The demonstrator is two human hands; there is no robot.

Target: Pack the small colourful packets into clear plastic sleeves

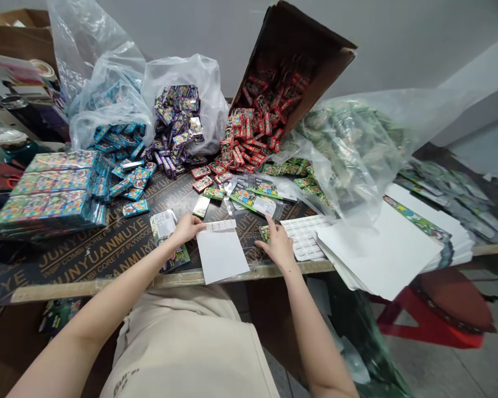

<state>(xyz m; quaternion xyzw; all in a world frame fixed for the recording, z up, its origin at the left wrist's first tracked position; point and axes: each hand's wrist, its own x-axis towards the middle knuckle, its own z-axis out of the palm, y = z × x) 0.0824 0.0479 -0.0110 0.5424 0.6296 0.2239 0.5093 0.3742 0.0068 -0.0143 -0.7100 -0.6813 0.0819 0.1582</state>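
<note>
My left hand (188, 228) pinches the upper left corner of a blank white card (223, 257), which reaches over the table's front edge. A folded strip (221, 225) with faint print lies along the card's top. To the right, my right hand (279, 244) is open, thumb and index finger apart around a small green packet (265, 234) that it partly hides. Whether it touches the packet I cannot tell. Beside that hand lies a white sheet of labels (306, 236). Just beyond the card are a gold-faced small box (201, 207) and a small green box (214, 192).
Small blue boxes (135, 182), purple boxes (176, 138) and red boxes (249, 138) spill from bags and a tilted carton (327, 66). Wrapped blocks (53, 190) are stacked left. A plastic bag (348, 149), white cards (382, 249) and a red stool (444, 315) are right.
</note>
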